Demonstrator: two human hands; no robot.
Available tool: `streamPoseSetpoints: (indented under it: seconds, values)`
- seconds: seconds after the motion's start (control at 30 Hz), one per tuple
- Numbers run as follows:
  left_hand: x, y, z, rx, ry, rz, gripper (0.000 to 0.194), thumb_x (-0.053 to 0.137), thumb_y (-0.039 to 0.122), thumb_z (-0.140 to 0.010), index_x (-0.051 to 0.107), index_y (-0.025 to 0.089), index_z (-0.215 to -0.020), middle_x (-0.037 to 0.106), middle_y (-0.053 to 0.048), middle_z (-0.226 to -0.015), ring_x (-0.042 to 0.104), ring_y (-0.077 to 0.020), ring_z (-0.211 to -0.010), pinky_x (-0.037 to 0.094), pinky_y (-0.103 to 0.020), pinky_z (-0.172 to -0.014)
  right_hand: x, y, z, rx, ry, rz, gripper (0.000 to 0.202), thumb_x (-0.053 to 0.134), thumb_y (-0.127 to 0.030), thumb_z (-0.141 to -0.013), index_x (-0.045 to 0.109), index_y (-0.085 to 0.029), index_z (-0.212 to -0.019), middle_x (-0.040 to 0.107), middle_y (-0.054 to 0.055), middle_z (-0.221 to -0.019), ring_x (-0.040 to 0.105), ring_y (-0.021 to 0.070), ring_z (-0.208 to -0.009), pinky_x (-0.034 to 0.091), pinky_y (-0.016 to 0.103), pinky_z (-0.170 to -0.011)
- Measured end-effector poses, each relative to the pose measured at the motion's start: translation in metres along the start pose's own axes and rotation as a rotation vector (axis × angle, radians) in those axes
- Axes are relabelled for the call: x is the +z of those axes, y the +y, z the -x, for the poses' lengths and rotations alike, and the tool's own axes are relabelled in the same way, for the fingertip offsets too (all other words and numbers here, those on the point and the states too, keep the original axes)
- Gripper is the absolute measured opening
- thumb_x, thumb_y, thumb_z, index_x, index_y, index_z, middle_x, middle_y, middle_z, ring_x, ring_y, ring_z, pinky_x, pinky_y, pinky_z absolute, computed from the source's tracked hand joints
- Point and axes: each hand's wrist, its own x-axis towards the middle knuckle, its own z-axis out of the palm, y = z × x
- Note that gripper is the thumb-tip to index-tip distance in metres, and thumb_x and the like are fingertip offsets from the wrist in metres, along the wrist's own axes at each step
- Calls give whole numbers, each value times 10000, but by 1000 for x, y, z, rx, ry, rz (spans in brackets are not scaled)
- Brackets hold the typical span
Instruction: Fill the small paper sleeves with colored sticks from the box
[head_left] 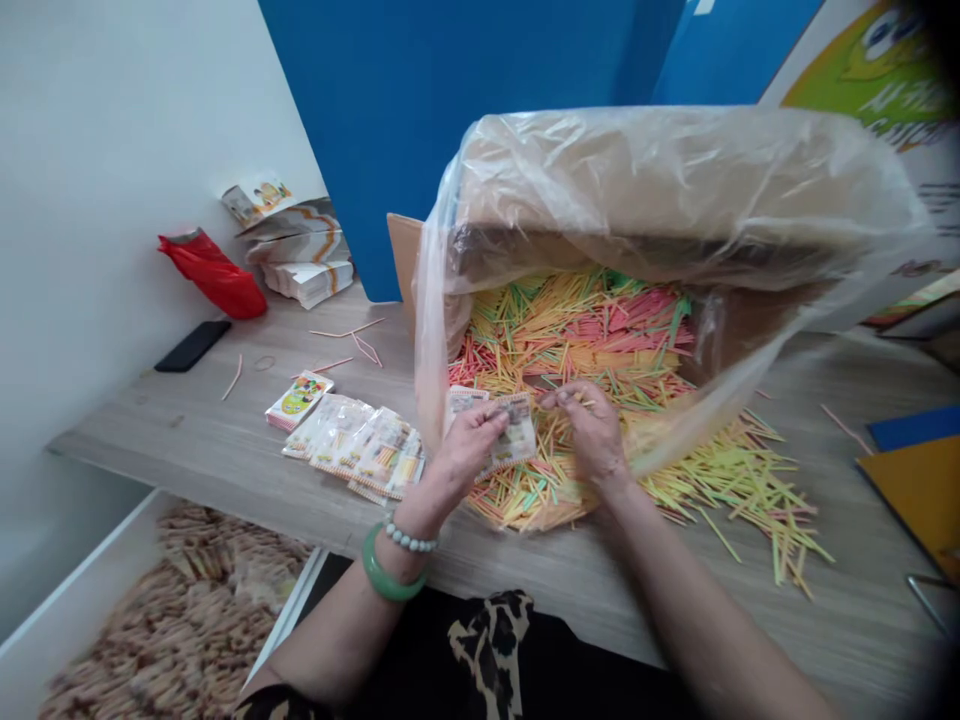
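Note:
My left hand (472,445) is closed on small printed clear packets (517,432), held at the front of the plastic-lined box. Just to the right, my right hand (596,430) has its fingers pinched together over the pile, with what look like thin coloured sticks between the fingertips. Thin yellow, pink, green and orange sticks (585,330) fill the box and spill over its front. A clear plastic liner (675,160) drapes over the box walls. Left of my left hand, a row of similar filled packets (360,445) lies overlapping beside a stack of printed cards (300,397).
Loose sticks (757,490) lie on the table (847,520) to the right. A black phone (193,346), a red package (214,275) and stacked folded packaging (300,250) are at the back left. Below, an open drawer (180,600) holds many small packets. Blue and yellow boards (915,480) sit far right.

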Motion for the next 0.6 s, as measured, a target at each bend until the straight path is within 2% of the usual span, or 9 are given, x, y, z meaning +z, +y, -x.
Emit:
streamPoseSetpoints:
  seconds: [0.1,0.2,0.3,0.4,0.47,0.53,0.6]
  values:
    - [4,-4,2,-13,1,5,319,889,377,-642,754,130,-793,703,-18,-728,584,-113,-633,478,-252,-625,-2,-11,-5,46,47,-238,82,673,-301,-828,610,-249,-821,714,-25,-741,704,197,-802,509,411,-935]
    - [8,-5,3,-27,27,2,346,922,383,-583,713,130,-693,675,-10,-665,554,-107,-584,452,-251,-576,-3,-16,-9,42,50,-330,103,687,-300,-821,602,-253,-854,693,-37,-727,700,189,-752,544,417,-888]
    - [8,-7,2,31,18,-72,337,892,401,-622,685,139,-668,632,7,-642,523,-106,-596,423,-247,-572,-2,-9,-6,-4,31,-189,99,675,-315,-832,609,-253,-869,695,-32,-743,685,187,-755,534,389,-850]
    - [6,-10,0,153,11,-200,252,814,367,-703,684,150,-706,604,16,-665,496,-115,-649,406,-244,-605,1,6,1,-13,-155,167,74,674,-319,-801,651,-249,-799,689,-18,-727,633,192,-719,497,340,-744]
    - [4,-12,-1,186,13,-246,200,767,339,-738,685,157,-742,616,5,-707,505,-129,-689,416,-251,-632,2,13,5,9,-253,279,72,655,-321,-793,665,-250,-785,673,-17,-700,596,193,-680,468,325,-678]
    - [1,-14,-1,169,6,-246,178,735,329,-758,680,160,-767,624,-4,-736,517,-139,-706,425,-258,-641,1,14,6,26,-231,231,77,630,-317,-809,657,-246,-799,666,-19,-694,597,190,-683,467,324,-687]
    - [-1,-15,0,138,-8,-240,177,725,328,-760,668,161,-759,612,-2,-732,515,-137,-695,421,-258,-636,-2,9,3,37,-138,110,81,631,-310,-823,635,-239,-785,670,-21,-692,621,181,-708,485,331,-748]
